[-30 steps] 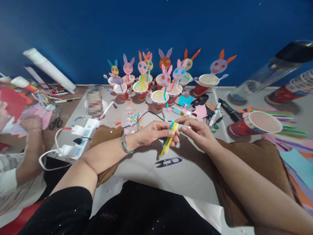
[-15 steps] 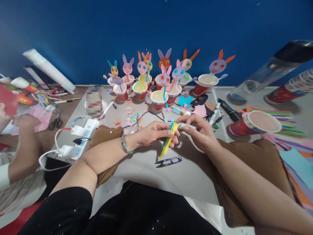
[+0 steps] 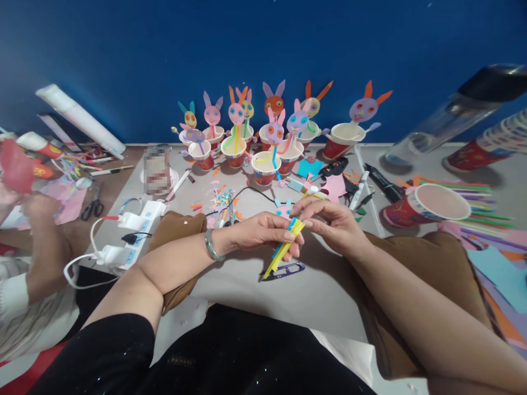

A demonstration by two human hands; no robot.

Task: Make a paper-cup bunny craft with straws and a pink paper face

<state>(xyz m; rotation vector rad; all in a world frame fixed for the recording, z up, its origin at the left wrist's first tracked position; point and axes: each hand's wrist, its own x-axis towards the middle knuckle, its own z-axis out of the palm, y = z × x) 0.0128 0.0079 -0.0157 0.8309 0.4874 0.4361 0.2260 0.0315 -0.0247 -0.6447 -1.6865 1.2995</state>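
My left hand (image 3: 278,233) pinches a small bundle of yellow strips (image 3: 280,255) and blue strips (image 3: 293,223) between thumb and fingers, tilted with its lower end towards me. The fingertips of my right hand (image 3: 329,222) are closed at the bundle's upper end; what lies between them is partly hidden. Under the bundle, purple thread snips (image 3: 293,269) lie on the table, partly covered. Just beyond my fingers shows a light-blue paper rabbit face (image 3: 283,209) with round eyes.
Paper cups (image 3: 267,167) with paper rabbit heads stand along the blue wall. A power strip (image 3: 144,230) is on the left, near another person's arm (image 3: 47,258). Brown cushions (image 3: 415,274) lie beneath my forearms. A cup (image 3: 428,206), markers (image 3: 385,184) and coloured straws (image 3: 489,211) lie right.
The bundle has tilted further, its lower end now over the snips. My right fingers have shifted slightly; a white piece seen between them before no longer shows. The blue rabbit face is more exposed.
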